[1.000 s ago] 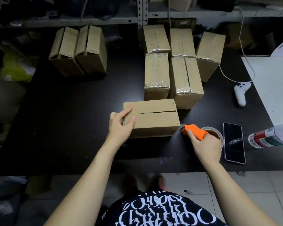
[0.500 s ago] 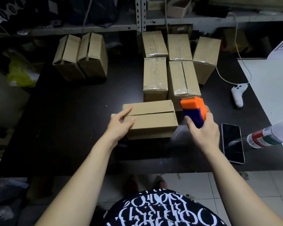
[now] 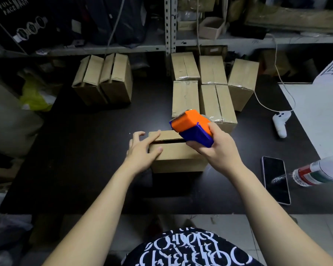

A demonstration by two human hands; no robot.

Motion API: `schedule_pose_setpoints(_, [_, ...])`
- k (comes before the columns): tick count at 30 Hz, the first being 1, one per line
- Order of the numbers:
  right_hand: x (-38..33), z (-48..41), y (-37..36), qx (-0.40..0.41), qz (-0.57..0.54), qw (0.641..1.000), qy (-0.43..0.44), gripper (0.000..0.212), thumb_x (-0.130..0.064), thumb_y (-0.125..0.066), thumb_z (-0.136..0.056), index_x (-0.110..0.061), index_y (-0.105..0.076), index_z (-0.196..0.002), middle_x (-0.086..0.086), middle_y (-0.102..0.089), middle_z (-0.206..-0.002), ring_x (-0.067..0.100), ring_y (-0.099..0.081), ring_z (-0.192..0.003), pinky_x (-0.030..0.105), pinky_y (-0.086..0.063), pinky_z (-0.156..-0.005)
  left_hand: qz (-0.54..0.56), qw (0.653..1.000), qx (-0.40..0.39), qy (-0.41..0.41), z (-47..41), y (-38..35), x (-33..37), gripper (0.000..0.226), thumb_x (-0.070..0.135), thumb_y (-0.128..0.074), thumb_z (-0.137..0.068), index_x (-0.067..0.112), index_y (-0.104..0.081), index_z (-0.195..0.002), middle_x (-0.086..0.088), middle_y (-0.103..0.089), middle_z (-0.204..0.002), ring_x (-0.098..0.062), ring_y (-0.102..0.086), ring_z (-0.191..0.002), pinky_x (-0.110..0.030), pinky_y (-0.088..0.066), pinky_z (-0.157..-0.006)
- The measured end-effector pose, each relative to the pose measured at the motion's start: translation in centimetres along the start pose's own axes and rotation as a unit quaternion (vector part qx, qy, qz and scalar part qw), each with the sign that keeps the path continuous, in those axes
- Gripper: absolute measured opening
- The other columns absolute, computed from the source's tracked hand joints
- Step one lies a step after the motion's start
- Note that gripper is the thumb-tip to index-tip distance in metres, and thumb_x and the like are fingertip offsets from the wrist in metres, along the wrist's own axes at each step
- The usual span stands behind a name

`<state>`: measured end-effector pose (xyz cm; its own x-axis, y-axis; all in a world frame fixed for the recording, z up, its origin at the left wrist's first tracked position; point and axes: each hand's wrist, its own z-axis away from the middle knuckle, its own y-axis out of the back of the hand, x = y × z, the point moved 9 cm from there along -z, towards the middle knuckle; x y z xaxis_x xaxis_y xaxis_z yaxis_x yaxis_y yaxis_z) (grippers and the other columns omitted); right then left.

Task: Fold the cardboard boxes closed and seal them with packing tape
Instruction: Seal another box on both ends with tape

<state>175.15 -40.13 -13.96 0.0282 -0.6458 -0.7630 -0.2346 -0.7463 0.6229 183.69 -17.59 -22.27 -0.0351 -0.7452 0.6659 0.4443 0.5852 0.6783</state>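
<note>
A small cardboard box [image 3: 178, 157] sits on the black table [image 3: 81, 150] in front of me, its top flaps folded down with a dark seam between them. My left hand [image 3: 142, 150] rests on the box's left end, fingers spread flat over the flaps. My right hand [image 3: 217, 150] grips an orange and blue tape dispenser [image 3: 192, 127] above the right part of the box, its toothed edge pointing left and up.
Several taped boxes [image 3: 211, 87] stand behind the near box, two untaped ones [image 3: 104, 79] at the back left. A phone [image 3: 276, 179], a plastic bottle [image 3: 319, 172] and a white controller [image 3: 281, 121] with a cable lie to the right. Shelving runs behind.
My right hand lifted the tape dispenser off the table at the box's right and carried it up and left over the box top. My left hand stayed on the left end.
</note>
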Motion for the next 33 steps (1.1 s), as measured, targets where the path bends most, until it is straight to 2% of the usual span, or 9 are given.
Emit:
schedule_pose_setpoints(5, [-0.7, 0.0, 0.5, 0.018, -0.012, 0.999, 0.030, 0.052, -0.061, -0.075, -0.082, -0.021, -0.054, -0.108, -0.012, -0.059, -0.091, -0.001, -0.057, -0.080, 0.009, -0.042, -0.067, 0.001, 0.995, 0.069, -0.071, 1.3, 2.0, 3.5, 0.059, 0.032, -0.069, -0.098, 0.048, -0.047, -0.150, 0.009, -0.026, -0.159, -0.016, -0.023, -0.149, -0.047, -0.033, -0.117])
schedule_pose_setpoints(8, [-1.2, 0.0, 1.2, 0.049, 0.007, 0.997, 0.061, 0.056, -0.065, -0.072, -0.079, -0.018, -0.056, -0.105, -0.012, -0.057, -0.091, 0.004, -0.053, -0.080, 0.011, -0.038, -0.067, 0.220, 0.958, 0.112, -0.143, 2.9, 5.8, 7.9, 0.051, 0.018, -0.067, -0.098, 0.035, -0.057, -0.144, 0.011, -0.056, -0.142, -0.006, -0.051, -0.133, -0.032, -0.049, -0.109])
schedule_pose_setpoints(10, [-1.5, 0.0, 1.6, 0.070, 0.024, 0.994, 0.080, 0.062, -0.067, -0.072, -0.078, -0.013, -0.057, -0.104, -0.010, -0.056, -0.092, 0.009, -0.050, -0.080, 0.014, -0.037, -0.069, 0.304, 0.935, 0.047, -0.173, 3.1, 7.0, 10.7, 0.042, 0.025, -0.061, -0.098, 0.030, -0.061, -0.140, 0.010, -0.070, -0.127, -0.007, -0.062, -0.123, -0.028, -0.054, -0.099])
schedule_pose_setpoints(12, [-2.1, 0.0, 1.9, 0.081, 0.035, 0.991, 0.104, 0.060, -0.064, -0.074, -0.079, -0.011, -0.056, -0.101, -0.012, -0.052, -0.090, 0.010, -0.048, -0.079, 0.016, -0.036, -0.068, 0.276, 0.939, -0.019, -0.202, 3.3, 7.2, 13.0, 0.043, 0.032, -0.059, -0.095, 0.025, -0.064, -0.137, 0.009, -0.074, -0.120, -0.009, -0.065, -0.119, -0.030, -0.056, -0.092])
schedule_pose_setpoints(16, [-3.0, 0.3, 2.5, 0.106, 0.034, 0.984, 0.138, 0.054, -0.056, -0.075, -0.079, -0.009, -0.057, -0.100, -0.015, -0.050, -0.093, 0.001, -0.040, -0.078, 0.014, -0.034, -0.070, 0.249, 0.937, -0.059, -0.236, 2.8, 7.9, 14.7, 0.024, 0.014, -0.066, -0.100, 0.017, -0.072, -0.124, 0.004, -0.077, -0.113, -0.015, -0.069, -0.114, -0.043, -0.058, -0.091])
schedule_pose_setpoints(18, [-3.4, 0.6, 2.6, 0.119, 0.045, 0.980, 0.156, 0.054, -0.051, -0.080, -0.077, -0.007, -0.057, -0.100, -0.013, -0.050, -0.096, 0.000, -0.036, -0.081, 0.013, -0.033, -0.072, 0.235, 0.933, -0.083, -0.259, 2.8, 8.1, 15.6, 0.019, 0.008, -0.062, -0.101, 0.010, -0.075, -0.115, 0.004, -0.076, -0.104, -0.014, -0.070, -0.107, -0.032, -0.058, -0.081])
schedule_pose_setpoints(21, [-3.6, 0.8, 2.6, 0.124, 0.050, 0.976, 0.170, 0.054, -0.057, -0.075, -0.079, -0.012, -0.054, -0.101, -0.013, -0.050, -0.097, 0.000, -0.037, -0.085, 0.013, -0.034, -0.074, 0.219, 0.932, -0.104, -0.270, 2.9, 8.1, 16.5, 0.016, 0.007, -0.062, -0.102, 0.007, -0.078, -0.102, 0.000, -0.073, -0.100, -0.014, -0.070, -0.100, -0.023, -0.055, -0.080])
schedule_pose_setpoints(29, [-3.0, 0.6, 2.9, 0.110, 0.042, 0.984, 0.134, 0.054, -0.058, -0.076, -0.080, -0.012, -0.058, -0.101, -0.017, -0.052, -0.091, 0.003, -0.048, -0.076, 0.010, -0.036, -0.068, 0.197, 0.934, -0.037, -0.296, 2.5, 8.0, 16.8, 0.015, 0.019, -0.067, -0.100, 0.014, -0.080, -0.104, 0.011, -0.074, -0.092, -0.016, -0.069, -0.100, -0.026, -0.054, -0.078])
schedule_pose_setpoints(33, [-3.2, 0.2, 3.6, 0.106, -0.012, 0.988, 0.114, 0.043, -0.058, -0.073, -0.080, -0.025, -0.050, -0.096, -0.026, -0.050, -0.079, -0.002, -0.054, -0.071, 0.009, -0.039, -0.063, 0.224, 0.909, 0.066, -0.346, 3.8, 9.0, 17.7, 0.014, 0.015, -0.070, -0.099, 0.006, -0.080, -0.103, -0.004, -0.069, -0.088, -0.021, -0.065, -0.087, -0.031, -0.054, -0.072])
